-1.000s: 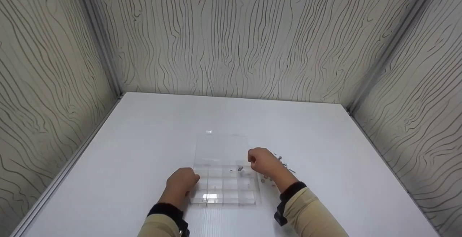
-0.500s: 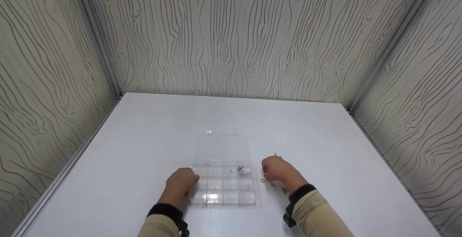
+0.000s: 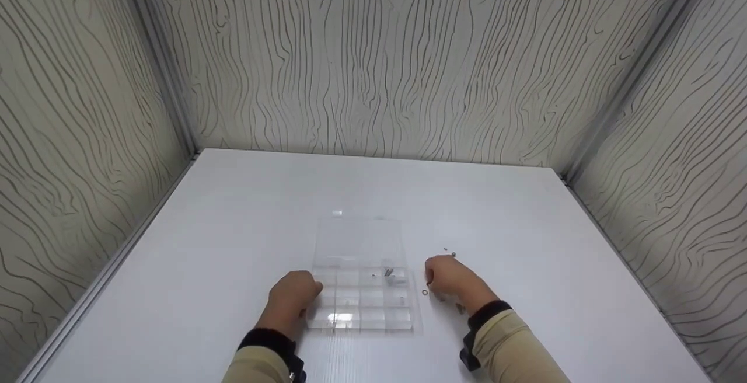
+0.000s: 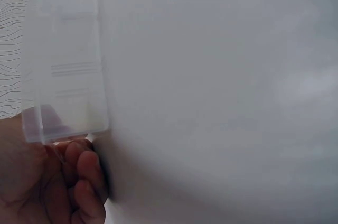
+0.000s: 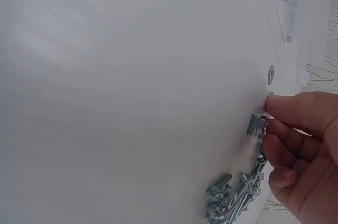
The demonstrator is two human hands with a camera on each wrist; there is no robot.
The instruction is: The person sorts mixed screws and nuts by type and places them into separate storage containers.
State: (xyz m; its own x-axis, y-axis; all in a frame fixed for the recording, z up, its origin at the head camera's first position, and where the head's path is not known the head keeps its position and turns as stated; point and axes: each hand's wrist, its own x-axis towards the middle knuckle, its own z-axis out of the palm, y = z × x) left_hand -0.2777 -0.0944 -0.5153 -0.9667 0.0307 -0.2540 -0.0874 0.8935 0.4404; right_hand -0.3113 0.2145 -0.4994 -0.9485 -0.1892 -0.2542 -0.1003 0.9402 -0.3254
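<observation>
A clear plastic box [image 3: 360,298] is lying flat on the white table [image 3: 233,225], near the front edge and slightly left of centre. The box is rectangular and divided by thin transparent walls into a grid of small square compartments. Its hinged lid [image 3: 358,242] is lying open on the far side, flat and glossy, with a small latch tab at its far edge. A few small metal parts [image 3: 388,273] are sitting in a compartment of the far row, toward the right; which compartment exactly cannot be told.

The left hand [image 3: 293,295] is resting against the left side of the box. In the left wrist view its fingers [image 4: 87,182] are curling under and against the near corner of the box [image 4: 66,76], so the hand is gripping the box wall.

The right hand [image 3: 449,277] is lying on the table just right of the box. In the right wrist view its fingertips [image 5: 288,110] are coming together on a short grey metal piece [image 5: 257,124], pinching it at table level. A flat metal washer [image 5: 271,74] is lying just beyond it, beside the edge of the box. A loose heap of shiny threaded screws [image 5: 235,192] is lying below the curled fingers.

The walls [image 3: 373,56] around the table are carrying a pale wood-grain pattern with dark wavy lines.
</observation>
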